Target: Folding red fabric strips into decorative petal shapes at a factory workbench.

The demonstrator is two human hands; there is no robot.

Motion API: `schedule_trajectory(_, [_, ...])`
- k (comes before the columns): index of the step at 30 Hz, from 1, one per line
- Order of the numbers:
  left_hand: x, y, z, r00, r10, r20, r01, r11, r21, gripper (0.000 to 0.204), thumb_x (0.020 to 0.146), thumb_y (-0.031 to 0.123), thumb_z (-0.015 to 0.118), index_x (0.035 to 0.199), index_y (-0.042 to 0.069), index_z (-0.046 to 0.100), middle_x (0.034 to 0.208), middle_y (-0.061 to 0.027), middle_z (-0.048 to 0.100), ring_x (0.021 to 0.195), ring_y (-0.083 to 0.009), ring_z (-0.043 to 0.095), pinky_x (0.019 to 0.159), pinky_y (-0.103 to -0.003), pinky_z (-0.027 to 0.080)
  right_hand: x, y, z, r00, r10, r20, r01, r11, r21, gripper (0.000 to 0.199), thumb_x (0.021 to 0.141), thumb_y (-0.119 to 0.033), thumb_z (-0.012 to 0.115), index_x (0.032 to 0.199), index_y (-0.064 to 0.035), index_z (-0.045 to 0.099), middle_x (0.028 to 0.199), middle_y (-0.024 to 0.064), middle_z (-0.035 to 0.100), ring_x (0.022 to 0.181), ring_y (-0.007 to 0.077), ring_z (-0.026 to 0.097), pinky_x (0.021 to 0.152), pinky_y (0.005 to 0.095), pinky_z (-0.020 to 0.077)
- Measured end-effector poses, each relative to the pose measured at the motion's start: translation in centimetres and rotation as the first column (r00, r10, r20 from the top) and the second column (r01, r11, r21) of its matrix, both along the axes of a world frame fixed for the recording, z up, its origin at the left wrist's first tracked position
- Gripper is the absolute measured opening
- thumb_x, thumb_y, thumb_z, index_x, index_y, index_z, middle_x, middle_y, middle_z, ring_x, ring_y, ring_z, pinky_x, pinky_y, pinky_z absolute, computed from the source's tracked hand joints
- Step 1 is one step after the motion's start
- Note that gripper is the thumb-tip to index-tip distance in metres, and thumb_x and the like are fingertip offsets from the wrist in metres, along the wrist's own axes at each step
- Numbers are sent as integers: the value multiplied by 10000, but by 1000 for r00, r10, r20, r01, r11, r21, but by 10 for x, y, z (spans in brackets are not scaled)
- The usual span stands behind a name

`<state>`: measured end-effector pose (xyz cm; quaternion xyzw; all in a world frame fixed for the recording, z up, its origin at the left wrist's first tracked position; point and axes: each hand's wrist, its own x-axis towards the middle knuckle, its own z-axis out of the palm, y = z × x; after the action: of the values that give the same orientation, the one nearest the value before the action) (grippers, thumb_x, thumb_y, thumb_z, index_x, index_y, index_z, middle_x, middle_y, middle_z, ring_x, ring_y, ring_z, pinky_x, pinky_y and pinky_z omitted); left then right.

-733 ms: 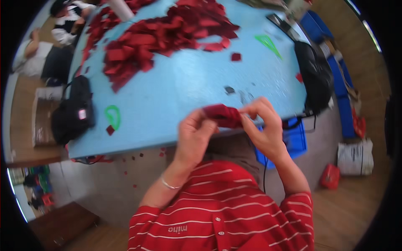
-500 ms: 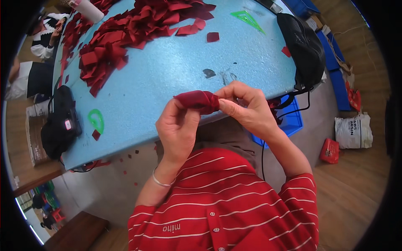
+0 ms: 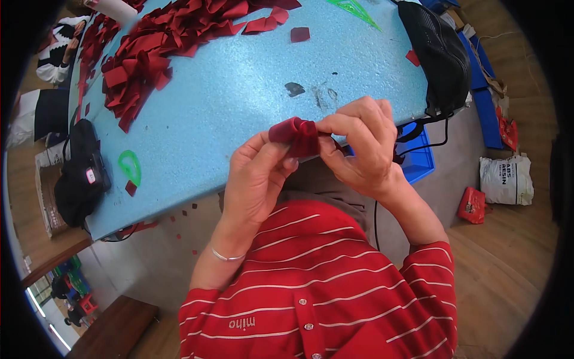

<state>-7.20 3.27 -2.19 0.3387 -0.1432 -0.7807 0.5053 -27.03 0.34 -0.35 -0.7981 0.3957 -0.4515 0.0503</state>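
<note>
Dark red, soft-looking material makes up the folded strip (image 3: 306, 139), which is held in the air in front of the body, just over the near edge of the blue table (image 3: 203, 119). The left hand (image 3: 254, 176) is clamped on its left end, thumb against fingers, with the wrist low so that the loops show from above. The right hand (image 3: 362, 146) pinches the other end between thumb and forefinger, its remaining fingers curled. Gripping from both ends probably stops the folds springing apart, and working close to the chest likely steadies the arms. Farther off, a loose heap (image 3: 173, 39) of red pieces lies toward the far left, perhaps set there to be within reach yet out of the hands' way. A single red square (image 3: 300, 35) lies apart from it, near a green triangle (image 3: 357, 12). To the left, a green looped piece (image 3: 129, 166) lies beside a small dark red scrap (image 3: 131, 188). Black bags (image 3: 436, 57) sit at both sides, seemingly to leave the middle for handwork.
</note>
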Motion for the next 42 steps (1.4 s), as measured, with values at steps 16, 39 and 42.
schedule_trajectory(16, [-6,0,-14,976,166,143,-126,959,-254,266,991,87,627,1237,-10,651,1080,-87,700,856,-117,588,754,-278,478,12,13,-3,639,-327,696,-456,568,686,142,889,-125,764,977,-25,715,774,-59,614,667,2,456,587,192,377])
schedule_trajectory(39, [-6,1,-16,980,173,100,-145,960,-239,244,1008,97,626,1233,9,661,1140,-82,701,895,-106,587,782,-265,489,-1,18,-5,939,-64,337,-142,822,552,122,826,-84,789,921,-46,723,771,-30,590,685,58,489,603,234,382])
schedule_trajectory(42, [-12,6,-16,935,267,233,-177,921,-346,231,1004,94,631,1216,9,669,1096,-65,695,848,-104,555,786,-271,475,4,20,1,880,-188,437,-213,665,716,149,877,-136,787,962,-24,737,787,-41,619,688,42,508,619,217,395])
